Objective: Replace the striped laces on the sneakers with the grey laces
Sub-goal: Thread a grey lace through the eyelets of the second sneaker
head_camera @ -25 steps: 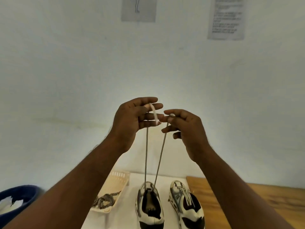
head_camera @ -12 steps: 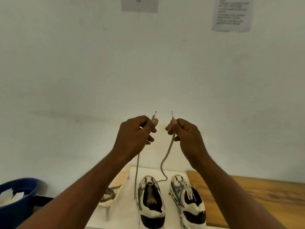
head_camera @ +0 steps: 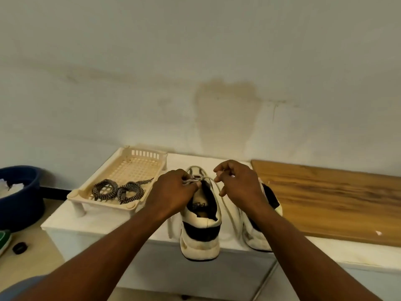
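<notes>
Dim warm light, soft wide-angle blur

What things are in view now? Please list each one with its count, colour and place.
table: 1, white, against the wall
sneakers: 2, white and black, on the table, heels towards the camera
grey lace: 1, partly threaded in the left sneaker, loose down its right side
striped laces: a tangle, count unclear, black and white, in the tray
tray: 1, cream, on the table's left part
board: 1, brown wood, right of the sneakers
basin: 1, blue, far left
left hand: pinches the grey lace at the sneaker's tongue
right hand: fingers curled over the sneakers; grip unclear
</notes>
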Available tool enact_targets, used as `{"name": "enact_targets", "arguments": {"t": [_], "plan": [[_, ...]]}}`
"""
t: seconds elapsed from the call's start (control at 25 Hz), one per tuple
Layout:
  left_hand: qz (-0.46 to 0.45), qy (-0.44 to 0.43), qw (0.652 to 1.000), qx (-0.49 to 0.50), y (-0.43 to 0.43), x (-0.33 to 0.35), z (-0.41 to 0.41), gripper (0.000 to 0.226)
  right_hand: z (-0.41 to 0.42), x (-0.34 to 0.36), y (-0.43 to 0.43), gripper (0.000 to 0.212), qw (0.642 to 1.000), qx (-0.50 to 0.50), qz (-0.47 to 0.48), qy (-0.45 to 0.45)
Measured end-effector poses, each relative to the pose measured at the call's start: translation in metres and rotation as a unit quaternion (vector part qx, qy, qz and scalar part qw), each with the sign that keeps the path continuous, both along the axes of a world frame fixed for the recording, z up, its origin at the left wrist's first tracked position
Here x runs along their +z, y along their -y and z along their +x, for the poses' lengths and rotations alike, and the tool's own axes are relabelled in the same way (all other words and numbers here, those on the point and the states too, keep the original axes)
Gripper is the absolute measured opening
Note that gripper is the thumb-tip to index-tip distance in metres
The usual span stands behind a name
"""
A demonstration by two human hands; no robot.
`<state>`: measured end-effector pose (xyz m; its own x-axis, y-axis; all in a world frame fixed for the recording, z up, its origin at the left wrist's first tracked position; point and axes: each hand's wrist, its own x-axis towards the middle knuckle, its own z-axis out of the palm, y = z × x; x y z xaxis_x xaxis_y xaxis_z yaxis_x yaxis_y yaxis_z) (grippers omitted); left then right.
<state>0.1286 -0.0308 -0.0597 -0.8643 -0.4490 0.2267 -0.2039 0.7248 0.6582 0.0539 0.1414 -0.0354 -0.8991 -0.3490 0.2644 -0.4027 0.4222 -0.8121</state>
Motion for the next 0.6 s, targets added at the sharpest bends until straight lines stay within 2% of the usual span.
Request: {"name": "enact_targets", "arguments": {"t": [0.04, 0.12, 0.24, 0.28, 0.4, 0.52, 0.6], "plan": [[-0.024, 0.022, 0.999, 0.001, -0.002, -0.011, -0.008, 0.035, -0.006, -0.014, 0.004, 0.011, 0.999, -0.008, 0.033, -0.009], [-0.049, 0.037, 0.998, 0.013, -0.007, -0.023, -0.021, 0.041, -0.017, -0.036, 0.013, 0.026, 0.993, -0.024, 0.106, -0.040], [-0.042, 0.039, 0.997, 0.041, -0.011, -0.027, -0.033, 0.040, -0.030, -0.050, 0.029, 0.043, 0.983, -0.040, 0.171, -0.052], [-0.044, 0.038, 0.997, 0.047, -0.012, -0.029, -0.033, 0.041, -0.034, -0.052, 0.033, 0.042, 0.980, -0.045, 0.188, -0.054], [-0.051, 0.016, 0.996, 0.074, -0.017, -0.033, -0.028, 0.036, -0.041, -0.053, 0.041, 0.020, 0.969, -0.065, 0.228, -0.071], [-0.073, -0.002, 0.992, 0.102, -0.019, -0.032, -0.027, 0.028, -0.036, -0.055, 0.044, 0.007, 0.972, -0.072, 0.203, -0.096], [-0.083, -0.002, 0.990, 0.115, -0.019, -0.032, -0.026, 0.027, -0.032, -0.059, 0.043, 0.009, 0.987, -0.074, 0.121, -0.074]]}}
